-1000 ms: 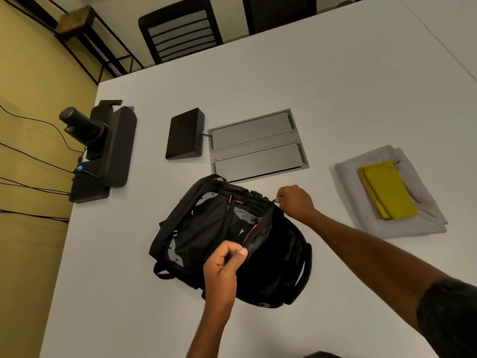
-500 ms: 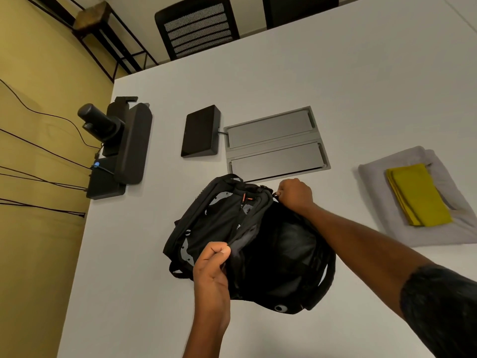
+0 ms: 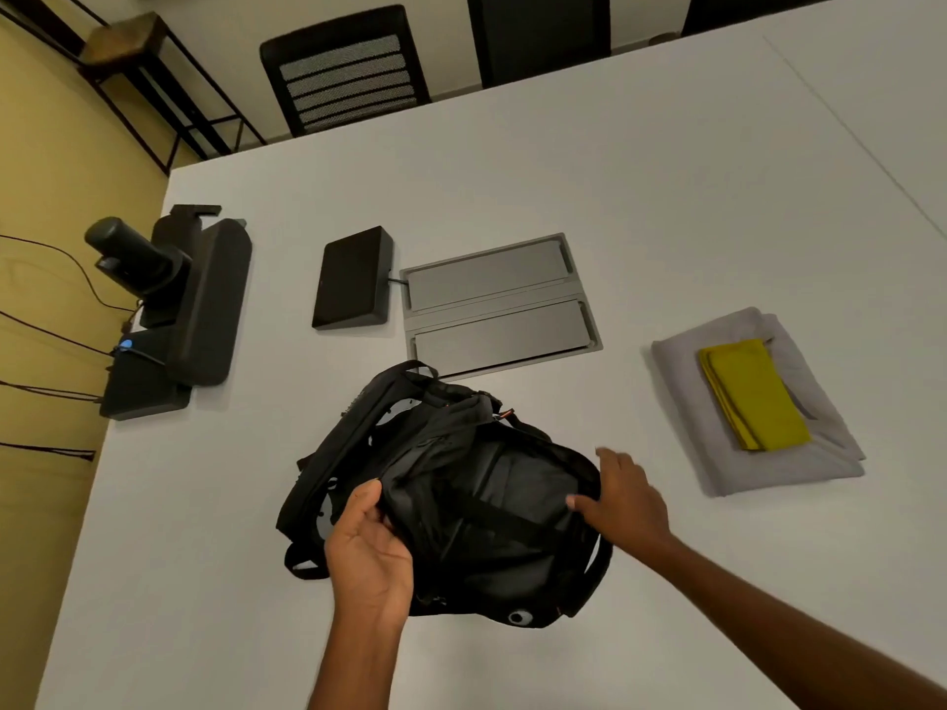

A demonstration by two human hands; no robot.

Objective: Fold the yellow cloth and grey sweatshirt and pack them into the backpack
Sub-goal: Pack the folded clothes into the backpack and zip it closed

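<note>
A black backpack (image 3: 476, 504) lies on the white table (image 3: 666, 207) in front of me, its front flap folded down over the body. My left hand (image 3: 366, 550) grips the flap's left edge, fingers curled round the fabric. At the flap's right side, my right hand (image 3: 622, 497) is over the bag with fingers spread and fairly straight, motion-blurred. To the right lies the folded grey sweatshirt (image 3: 738, 463). The folded yellow cloth (image 3: 753, 394) rests on top of it.
A grey cable-box lid (image 3: 499, 304) is set into the table behind the bag, with a flat black box (image 3: 353, 279) to its left. A black camera and speaker unit (image 3: 174, 310) stands at the table's left edge. Chairs (image 3: 348, 69) stand at the far side.
My right hand let go of the zipper pull at the top and moved down to the flap's right side. The flap has come over the bag's opening. My left hand shifted its hold.
</note>
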